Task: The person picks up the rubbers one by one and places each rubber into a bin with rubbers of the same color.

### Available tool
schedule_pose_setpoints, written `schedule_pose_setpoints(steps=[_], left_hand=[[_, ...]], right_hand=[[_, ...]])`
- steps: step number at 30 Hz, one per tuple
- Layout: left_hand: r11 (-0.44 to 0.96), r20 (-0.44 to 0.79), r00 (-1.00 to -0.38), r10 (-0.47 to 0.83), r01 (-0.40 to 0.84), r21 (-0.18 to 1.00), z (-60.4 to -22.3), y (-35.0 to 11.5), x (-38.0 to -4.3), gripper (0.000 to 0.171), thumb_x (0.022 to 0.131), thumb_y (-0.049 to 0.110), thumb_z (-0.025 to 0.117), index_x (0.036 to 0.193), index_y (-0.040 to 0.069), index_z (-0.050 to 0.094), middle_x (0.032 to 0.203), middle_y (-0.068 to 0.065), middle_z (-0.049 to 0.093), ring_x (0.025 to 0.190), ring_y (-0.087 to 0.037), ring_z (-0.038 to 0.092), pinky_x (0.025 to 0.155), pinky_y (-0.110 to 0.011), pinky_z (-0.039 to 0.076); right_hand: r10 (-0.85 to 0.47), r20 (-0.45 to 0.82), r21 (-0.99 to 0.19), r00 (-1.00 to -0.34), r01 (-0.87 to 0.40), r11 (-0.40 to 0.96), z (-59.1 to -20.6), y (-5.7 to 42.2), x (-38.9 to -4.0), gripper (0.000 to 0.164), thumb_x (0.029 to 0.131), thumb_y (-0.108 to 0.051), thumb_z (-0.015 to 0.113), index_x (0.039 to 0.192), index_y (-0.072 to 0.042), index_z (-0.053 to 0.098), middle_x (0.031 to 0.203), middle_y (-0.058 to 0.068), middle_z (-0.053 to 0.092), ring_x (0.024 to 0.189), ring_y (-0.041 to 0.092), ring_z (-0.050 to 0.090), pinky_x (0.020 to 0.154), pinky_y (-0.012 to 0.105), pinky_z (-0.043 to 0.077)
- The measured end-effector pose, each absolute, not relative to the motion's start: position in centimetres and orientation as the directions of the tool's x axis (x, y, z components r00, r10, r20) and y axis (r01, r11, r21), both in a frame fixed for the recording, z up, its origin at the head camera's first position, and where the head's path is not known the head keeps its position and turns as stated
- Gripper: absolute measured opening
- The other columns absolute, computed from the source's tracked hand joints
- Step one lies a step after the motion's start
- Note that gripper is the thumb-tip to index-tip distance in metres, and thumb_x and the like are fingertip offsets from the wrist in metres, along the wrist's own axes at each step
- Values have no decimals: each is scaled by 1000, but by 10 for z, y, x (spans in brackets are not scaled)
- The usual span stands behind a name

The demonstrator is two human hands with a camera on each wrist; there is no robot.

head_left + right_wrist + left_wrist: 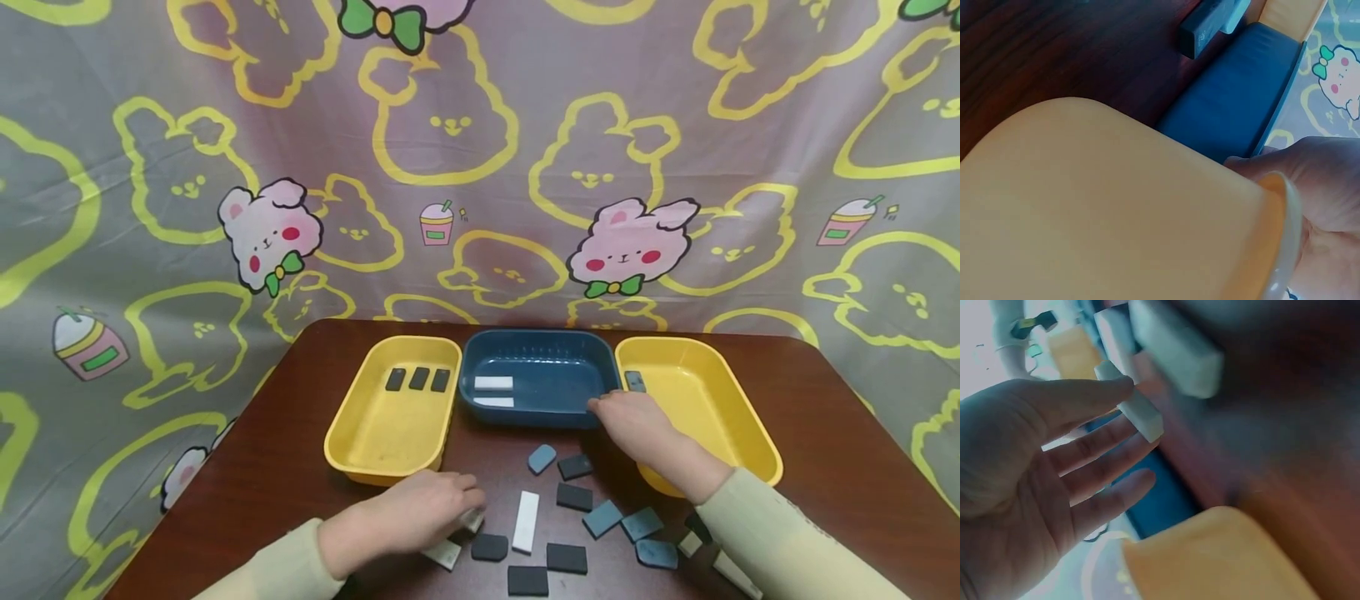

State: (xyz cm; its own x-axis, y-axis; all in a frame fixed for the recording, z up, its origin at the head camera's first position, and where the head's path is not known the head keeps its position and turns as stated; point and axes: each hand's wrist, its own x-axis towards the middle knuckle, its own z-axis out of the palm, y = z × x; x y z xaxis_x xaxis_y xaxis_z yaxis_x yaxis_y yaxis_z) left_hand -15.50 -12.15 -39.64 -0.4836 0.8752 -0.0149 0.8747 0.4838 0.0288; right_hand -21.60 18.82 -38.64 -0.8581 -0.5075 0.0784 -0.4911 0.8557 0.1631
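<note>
My left hand (420,508) is low over the table in front of the left yellow tray, pinching a small white block (1141,415) between thumb and fingers. Another pale block (442,554) lies right below that hand. Over the neighbouring rims of the blue tray (540,418) and the right yellow tray (753,417) reaches my right hand (637,425). Its fingers are mostly hidden behind the yellow wall in the right wrist view, so I cannot tell whether they hold anything. Close by, a blue-grey block (634,382) lies inside the right yellow tray.
Three black blocks (418,379) stand in a row in the left yellow tray (337,433). The blue tray holds two white blocks (493,382). Several black, blue-grey and white blocks (526,522) are scattered on the brown table (247,483). A patterned curtain (480,167) hangs behind.
</note>
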Motion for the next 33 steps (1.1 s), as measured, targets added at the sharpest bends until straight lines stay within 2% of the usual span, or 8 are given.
schedule_pose_setpoints(steps=[8, 14, 24, 33], left_hand=[[524, 12, -531, 848, 840, 140, -361, -112, -161, 33, 85, 19, 77, 116, 17, 65, 97, 7, 62, 82, -3, 55, 73, -16, 47], [548, 72, -557, 827, 829, 111, -338, -106, -178, 34, 87, 20, 74, 118, 16, 61, 100, 5, 60, 82, -6, 55, 75, -18, 48], [565, 101, -565, 819, 825, 27, -315, -93, -224, 38, 86, 20, 74, 121, 14, 61, 103, 1, 62, 72, -8, 55, 66, -18, 48], [636, 14, -637, 771, 770, 58, -308, -73, -271, 35, 92, 19, 67, 125, 11, 58, 110, -3, 62, 86, -13, 60, 79, -26, 51]], right_hand=[[-518, 56, 157, -853, -505, 849, -383, 188, -216, 21, 81, -4, 78, 101, -5, 71, 80, 7, 67, 69, 20, 60, 70, 35, 55], [-519, 47, 148, -853, -508, 848, -381, 187, -217, 20, 81, -3, 77, 101, -5, 71, 81, 7, 67, 70, 20, 61, 71, 36, 55], [-523, 39, 134, -851, -515, 847, -381, 188, -218, 17, 82, -3, 76, 99, -4, 71, 79, 7, 67, 68, 19, 59, 71, 36, 55], [-514, 28, 138, -857, -506, 851, -381, 187, -218, 19, 81, -4, 77, 98, -5, 70, 79, 7, 66, 69, 19, 60, 72, 36, 55]])
